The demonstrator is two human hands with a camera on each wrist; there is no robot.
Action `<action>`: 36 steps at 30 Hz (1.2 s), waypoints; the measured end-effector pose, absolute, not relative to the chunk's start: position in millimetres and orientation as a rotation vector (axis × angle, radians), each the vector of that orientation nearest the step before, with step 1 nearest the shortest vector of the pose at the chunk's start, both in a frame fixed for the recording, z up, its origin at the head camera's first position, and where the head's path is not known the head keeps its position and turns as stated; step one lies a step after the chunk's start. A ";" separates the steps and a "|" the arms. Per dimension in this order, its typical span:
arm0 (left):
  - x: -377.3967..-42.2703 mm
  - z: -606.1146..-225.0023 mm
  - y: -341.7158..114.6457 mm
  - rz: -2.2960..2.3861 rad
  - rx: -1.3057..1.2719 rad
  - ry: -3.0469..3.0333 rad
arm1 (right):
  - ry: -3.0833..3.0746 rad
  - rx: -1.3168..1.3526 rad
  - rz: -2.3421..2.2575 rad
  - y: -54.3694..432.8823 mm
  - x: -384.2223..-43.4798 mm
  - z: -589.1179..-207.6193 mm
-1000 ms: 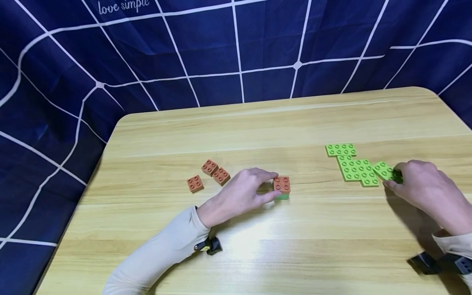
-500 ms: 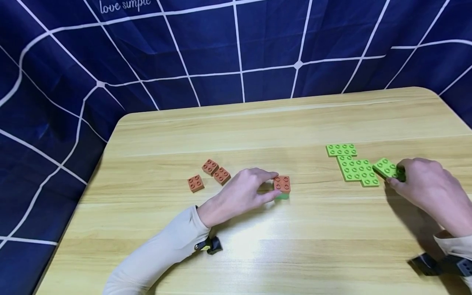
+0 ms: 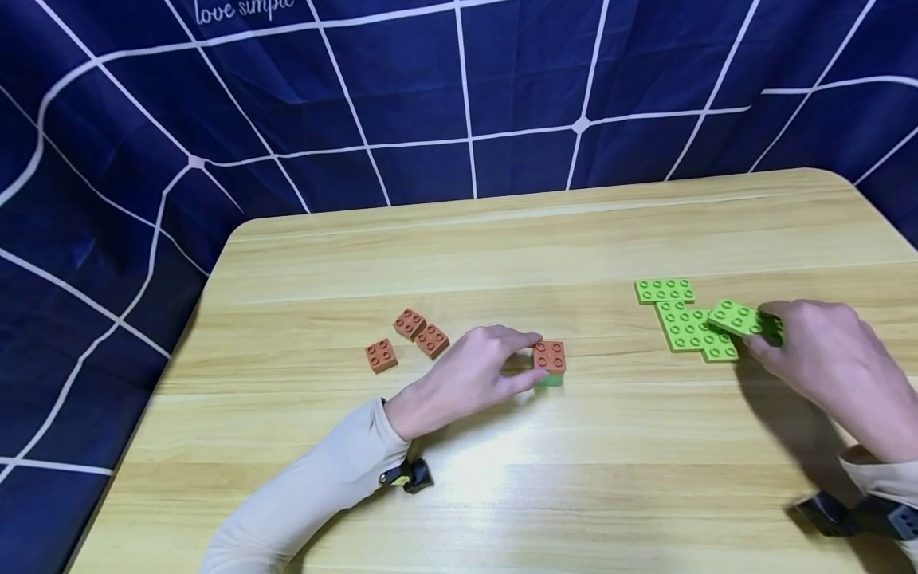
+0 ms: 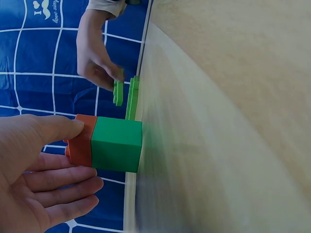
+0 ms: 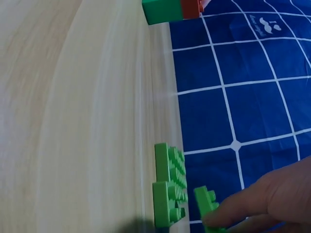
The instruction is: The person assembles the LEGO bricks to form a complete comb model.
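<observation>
**A:** What is on the desk (image 3: pixel 502 494)?

**B:** A pale wooden desk stands before a dark blue cloth (image 3: pixel 402 96) with a white grid. Near the middle sits a small stack (image 3: pixel 549 364): an orange brick on top of a green brick. The green one touches the desk.

**A:** Who holds it?

**B:** The left hand (image 3: pixel 466 381), in a cream sleeve (image 3: pixel 308 494), lies on the desk just left of the stack. Its thumb and forefinger touch the orange brick from either side. In the left wrist view a fingertip presses the brick's edge and the other fingers (image 4: pixel 58 177) lie straight and relaxed below it.

**A:** And the other hand?

**B:** The right hand (image 3: pixel 825 363) is toward the right edge. Its fingers pinch a lime plate (image 3: pixel 735 317) by one end. The plate is tilted and lifted off the desk, its free end over a larger group of lime plates (image 3: pixel 688 323). The right wrist view shows a gap between the held plate and that group.

**A:** How does the group lie?

**B:** Flat on the desk, studs up, in a stepped shape running toward the far edge. It is well apart from the stack.

**A:** Anything else?

**B:** Three loose orange bricks (image 3: pixel 412 333) lie left of the left hand, toward the left edge. Two touch each other; the third sits just beside them, nearer the near edge. A dark strap (image 3: pixel 410 477) shows at the left wrist.
</observation>
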State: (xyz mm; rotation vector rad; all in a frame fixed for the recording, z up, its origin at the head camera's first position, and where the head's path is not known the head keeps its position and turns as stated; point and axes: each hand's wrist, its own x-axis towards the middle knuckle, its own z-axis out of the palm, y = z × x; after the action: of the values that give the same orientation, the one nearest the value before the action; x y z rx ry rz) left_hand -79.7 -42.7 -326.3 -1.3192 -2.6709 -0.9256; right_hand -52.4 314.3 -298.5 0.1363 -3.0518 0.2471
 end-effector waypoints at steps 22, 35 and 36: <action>-81.0 -328.8 -42.4 -0.941 -1.292 -2.663 | -2.745 0.438 0.396 287.3 -54.8 -303.6; -80.2 -327.6 -42.1 -0.915 -1.276 -2.671 | -2.718 0.472 0.403 277.0 -56.0 -303.6; -80.1 -327.5 -42.1 -0.913 -1.277 -2.673 | -2.714 0.476 0.403 276.1 -56.1 -303.9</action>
State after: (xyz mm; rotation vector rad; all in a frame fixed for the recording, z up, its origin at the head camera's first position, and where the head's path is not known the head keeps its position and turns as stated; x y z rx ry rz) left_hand -80.1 -42.1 -327.5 -1.2767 -2.6725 -0.9126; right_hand -56.1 276.1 -303.9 0.4755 -2.7136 0.4032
